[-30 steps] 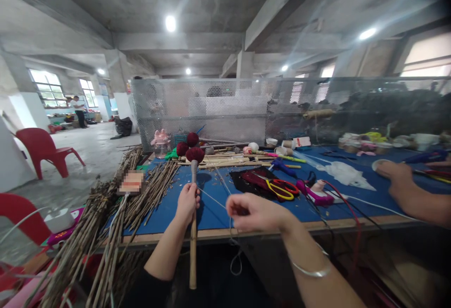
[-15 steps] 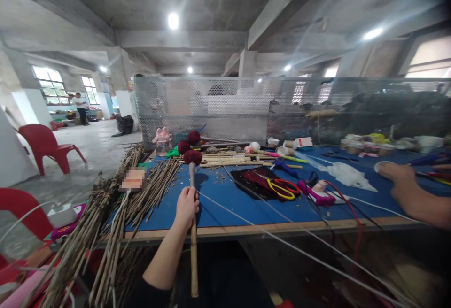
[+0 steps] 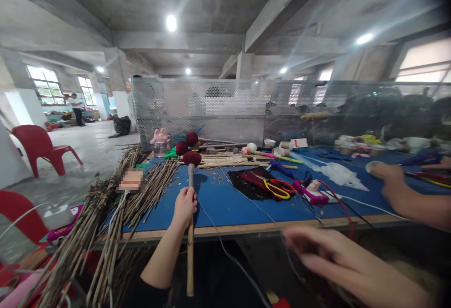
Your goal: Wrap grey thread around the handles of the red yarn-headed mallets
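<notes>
My left hand (image 3: 185,203) is closed round a wooden stick (image 3: 190,256), which stands nearly upright over the table's front edge. The stick's upper part is wrapped in grey, and a dark red ball (image 3: 192,158) tops it. From beside this hand a slack grey yarn (image 3: 225,250) droops below the table edge. At the lower right, in front of the table, is my right hand (image 3: 327,256), blurred by motion; I cannot make out whether its fingers hold anything. Two similar dark red balls (image 3: 182,148) lie behind the stick.
Bundles of thin twigs (image 3: 102,214) lean over the table's left end. Scissors (image 3: 280,188) lie on dark cloth (image 3: 243,181) on the blue tabletop (image 3: 211,204). Cables run past a purple-and-white item (image 3: 313,193). Another person's hand (image 3: 391,176) touches a roll at right. A mesh screen (image 3: 200,106) stands behind.
My right hand has come into view at the lower right. The yarn, earlier stretched taut toward the lower right, now hangs slack. My left hand still grips the stick in much the same place.
</notes>
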Tool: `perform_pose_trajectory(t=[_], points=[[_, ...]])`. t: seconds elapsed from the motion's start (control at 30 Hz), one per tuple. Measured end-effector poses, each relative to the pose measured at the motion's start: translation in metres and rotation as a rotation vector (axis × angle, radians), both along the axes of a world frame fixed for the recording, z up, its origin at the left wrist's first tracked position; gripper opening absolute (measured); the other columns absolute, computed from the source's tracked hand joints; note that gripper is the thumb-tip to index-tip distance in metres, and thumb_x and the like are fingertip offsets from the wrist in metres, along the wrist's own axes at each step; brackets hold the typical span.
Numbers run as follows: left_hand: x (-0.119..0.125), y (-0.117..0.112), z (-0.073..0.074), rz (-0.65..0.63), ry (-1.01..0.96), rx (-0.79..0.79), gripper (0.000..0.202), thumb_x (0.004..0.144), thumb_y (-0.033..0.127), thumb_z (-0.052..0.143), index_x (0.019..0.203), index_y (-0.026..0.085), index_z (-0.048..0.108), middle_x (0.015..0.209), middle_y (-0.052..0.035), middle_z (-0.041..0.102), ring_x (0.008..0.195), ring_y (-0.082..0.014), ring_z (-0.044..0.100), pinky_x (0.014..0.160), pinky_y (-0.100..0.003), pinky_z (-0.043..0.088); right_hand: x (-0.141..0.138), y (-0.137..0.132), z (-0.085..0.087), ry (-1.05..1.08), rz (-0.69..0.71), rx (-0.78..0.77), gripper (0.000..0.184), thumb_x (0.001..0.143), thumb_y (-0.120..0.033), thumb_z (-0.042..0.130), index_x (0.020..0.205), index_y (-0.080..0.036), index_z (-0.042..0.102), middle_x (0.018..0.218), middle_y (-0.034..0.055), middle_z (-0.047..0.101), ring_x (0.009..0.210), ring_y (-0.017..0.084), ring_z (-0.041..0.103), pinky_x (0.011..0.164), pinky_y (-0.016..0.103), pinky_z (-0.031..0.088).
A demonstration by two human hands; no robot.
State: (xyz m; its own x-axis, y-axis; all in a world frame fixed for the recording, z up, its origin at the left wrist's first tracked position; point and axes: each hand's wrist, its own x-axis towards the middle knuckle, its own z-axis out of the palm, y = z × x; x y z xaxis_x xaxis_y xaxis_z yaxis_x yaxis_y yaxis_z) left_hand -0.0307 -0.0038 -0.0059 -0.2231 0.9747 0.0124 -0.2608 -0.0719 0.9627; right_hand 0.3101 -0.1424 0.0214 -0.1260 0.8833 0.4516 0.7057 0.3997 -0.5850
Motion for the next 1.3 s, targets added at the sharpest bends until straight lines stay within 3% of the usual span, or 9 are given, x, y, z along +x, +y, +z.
perform_pose_trajectory(t=[0.13, 0.27, 0.37, 0.5, 0.73, 0.97, 1.1, 1.2, 1.3], points=[[0.002, -0.003, 0.005, -0.051, 0.021, -0.013, 0.03, 0.071, 0.047, 0.052, 0.074, 0.019, 0.04, 0.054, 0.0087, 0.04, 0.035, -0.0014, 0.03, 0.031, -0.013, 0.019, -0.05, 0.05, 0.028, 0.005, 0.106, -0.231, 0.029, 0.074, -0.042, 0.057, 0.096, -0.024, 0.062, 0.103, 0.0108, 0.062, 0.097, 0.028, 0.056, 0.083, 0.04, 0.044], [0.006, -0.006, 0.008, -0.159, 0.065, -0.007, 0.031, 0.069, 0.047, 0.055, 0.074, 0.019, 0.043, 0.053, 0.0084, 0.041, 0.033, -0.0018, 0.03, 0.031, -0.014, 0.016, -0.096, 0.078, 0.015, 0.278, 0.334, -0.343, 0.032, 0.075, -0.043, 0.054, 0.097, -0.02, 0.058, 0.103, 0.0102, 0.061, 0.095, 0.023, 0.057, 0.079, 0.033, 0.046], [0.01, -0.008, 0.006, -0.231, 0.095, 0.004, 0.03, 0.07, 0.046, 0.055, 0.073, 0.019, 0.044, 0.052, 0.008, 0.041, 0.032, -0.0016, 0.027, 0.03, -0.014, 0.014, -0.106, 0.099, -0.004, 0.192, 0.079, -0.204, 0.028, 0.073, -0.038, 0.056, 0.093, -0.018, 0.059, 0.098, 0.0109, 0.061, 0.091, 0.024, 0.057, 0.078, 0.035, 0.044], [0.012, -0.01, 0.003, -0.245, 0.094, 0.015, 0.028, 0.071, 0.045, 0.055, 0.075, 0.019, 0.045, 0.052, 0.0079, 0.042, 0.032, -0.0016, 0.027, 0.031, -0.014, 0.014, -0.088, 0.115, -0.023, -0.244, -0.373, -0.08, 0.026, 0.072, -0.035, 0.058, 0.088, -0.016, 0.064, 0.09, 0.0139, 0.06, 0.087, 0.028, 0.055, 0.073, 0.037, 0.04], [0.009, -0.01, 0.004, -0.219, 0.041, 0.027, 0.031, 0.07, 0.047, 0.056, 0.075, 0.019, 0.044, 0.052, 0.0081, 0.042, 0.033, -0.002, 0.029, 0.03, -0.014, 0.016, -0.084, 0.109, -0.038, -0.338, -0.356, 0.005, 0.019, 0.08, -0.021, 0.046, 0.069, -0.017, 0.061, 0.081, 0.0095, 0.061, 0.08, 0.022, 0.054, 0.069, 0.032, 0.035], [0.009, -0.009, 0.003, -0.228, 0.037, 0.01, 0.031, 0.07, 0.046, 0.056, 0.076, 0.019, 0.044, 0.053, 0.0076, 0.042, 0.033, -0.0019, 0.029, 0.03, -0.014, 0.015, -0.138, 0.088, -0.012, -0.161, 0.0, -0.026, 0.02, 0.084, -0.022, 0.04, 0.072, -0.019, 0.056, 0.078, 0.0058, 0.061, 0.076, 0.019, 0.054, 0.07, 0.031, 0.036], [0.007, -0.011, 0.003, -0.234, 0.027, 0.025, 0.031, 0.071, 0.046, 0.056, 0.078, 0.019, 0.045, 0.054, 0.0079, 0.042, 0.033, -0.0016, 0.027, 0.03, -0.014, 0.016, -0.142, 0.089, -0.002, -0.075, -0.015, 0.005, 0.016, 0.079, -0.024, 0.048, 0.092, -0.02, 0.058, 0.096, 0.0076, 0.062, 0.091, 0.023, 0.055, 0.081, 0.038, 0.036], [0.008, -0.012, 0.006, -0.242, 0.048, 0.026, 0.03, 0.071, 0.047, 0.055, 0.077, 0.019, 0.045, 0.053, 0.008, 0.042, 0.033, -0.002, 0.027, 0.03, -0.014, 0.016, -0.143, 0.106, 0.001, 0.278, 0.008, 0.102, 0.04, 0.075, -0.035, 0.055, 0.111, -0.019, 0.047, 0.112, 0.0106, 0.054, 0.104, 0.024, 0.05, 0.09, 0.039, 0.036], [0.016, -0.006, 0.011, -0.254, 0.119, 0.033, 0.029, 0.072, 0.046, 0.054, 0.076, 0.018, 0.047, 0.052, 0.0071, 0.043, 0.032, -0.0026, 0.028, 0.03, -0.015, 0.016, -0.157, 0.133, 0.005, 0.702, 0.159, -0.154, 0.042, 0.074, -0.045, 0.057, 0.107, -0.022, 0.042, 0.103, 0.0081, 0.054, 0.094, 0.019, 0.056, 0.083, 0.035, 0.044]])
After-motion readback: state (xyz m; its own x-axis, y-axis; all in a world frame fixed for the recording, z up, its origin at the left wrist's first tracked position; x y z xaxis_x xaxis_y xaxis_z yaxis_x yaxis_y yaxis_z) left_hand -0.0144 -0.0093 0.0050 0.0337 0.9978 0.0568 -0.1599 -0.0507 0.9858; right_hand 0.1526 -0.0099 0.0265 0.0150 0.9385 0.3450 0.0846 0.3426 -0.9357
